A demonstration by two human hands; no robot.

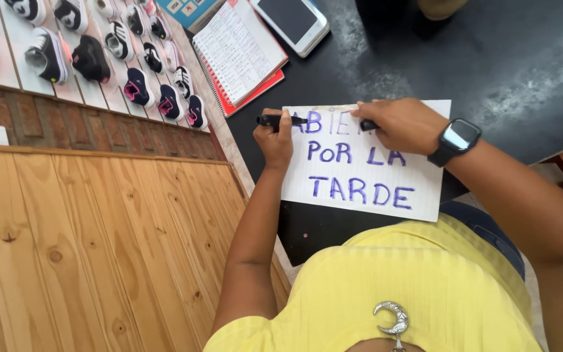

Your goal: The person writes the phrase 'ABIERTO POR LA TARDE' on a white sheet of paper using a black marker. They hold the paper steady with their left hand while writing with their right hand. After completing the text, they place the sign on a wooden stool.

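Two hands, one marker, one paper sign.
Right hand pinches a black marker over the sheet's top row; left hand, at nine o'clock, grips another marker at the sheet's edge. Notebook lies at eleven o'clock.

A spiral notebook lies at twelve o'clock, a white tablet just beside it. Small shoes line the wall at ten o'clock.
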